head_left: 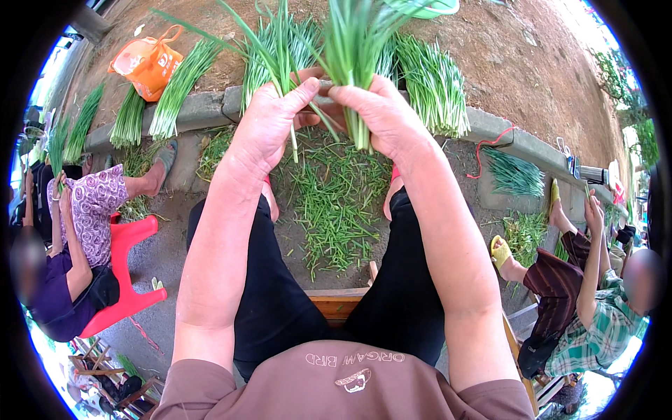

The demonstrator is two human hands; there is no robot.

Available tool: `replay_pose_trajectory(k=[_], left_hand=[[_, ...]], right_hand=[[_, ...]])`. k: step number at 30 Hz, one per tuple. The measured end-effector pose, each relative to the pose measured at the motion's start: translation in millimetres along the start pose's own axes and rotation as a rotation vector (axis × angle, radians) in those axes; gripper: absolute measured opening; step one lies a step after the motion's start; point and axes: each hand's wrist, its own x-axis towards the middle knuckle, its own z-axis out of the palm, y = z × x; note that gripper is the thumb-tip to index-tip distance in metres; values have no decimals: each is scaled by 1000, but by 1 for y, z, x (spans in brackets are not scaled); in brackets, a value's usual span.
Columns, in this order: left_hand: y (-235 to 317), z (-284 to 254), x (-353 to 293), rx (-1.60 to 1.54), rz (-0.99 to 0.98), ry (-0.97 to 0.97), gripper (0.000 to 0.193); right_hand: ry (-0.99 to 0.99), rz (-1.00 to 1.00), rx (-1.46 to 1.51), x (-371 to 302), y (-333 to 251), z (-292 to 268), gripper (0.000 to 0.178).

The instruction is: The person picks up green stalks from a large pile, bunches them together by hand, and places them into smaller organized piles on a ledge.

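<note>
Above the kerb, my right hand (385,122) is closed round a thick bunch of garlic chives (355,63), its pale stem ends pointing down and its leaf tops blurred. My left hand (266,126), right beside it, pinches a few loose stalks (280,59) between thumb and fingers. Both hands nearly touch, and some stalks cross between them. Behind them, several bundles of chives (434,87) lean over the kerb (490,129). Between my feet, short green trimmings (336,217) cover the ground.
An orange bag (143,66) stands on the dirt beside more chive bundles (183,87). To my left a person sits by a red plastic stool (126,259); another sits at right, near a chive pile (514,173). Red string (483,150) hangs at the kerb.
</note>
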Motion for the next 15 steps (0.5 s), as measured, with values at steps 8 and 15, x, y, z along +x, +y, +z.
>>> replay_pose_trajectory(k=[8,15], left_hand=[[-2,-1,-1,120,52,-46,16],[-3,-7,4,-33,17,60,16]], right_hand=[[-77,18,-272,-2,1,0,23],[77,-62,-221,2,6,-6,19]])
